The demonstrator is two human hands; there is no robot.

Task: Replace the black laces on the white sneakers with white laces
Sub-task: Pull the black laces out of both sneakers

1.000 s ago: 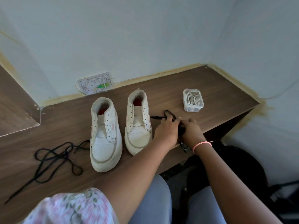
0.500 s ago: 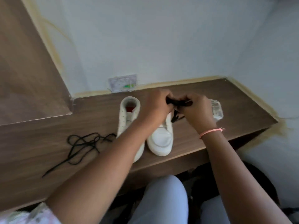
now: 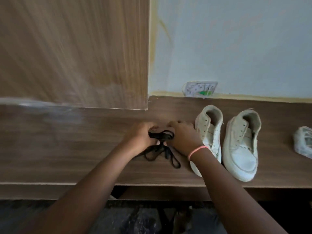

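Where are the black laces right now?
In the head view, the black laces lie bunched on the wooden shelf, held between the left hand and right hand, left of the two white sneakers.

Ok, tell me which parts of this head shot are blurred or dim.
Head view: motion blur smears the wood panel at left and the clear box at the right edge; hands, black laces and sneakers are only slightly soft; under the table it is dark.
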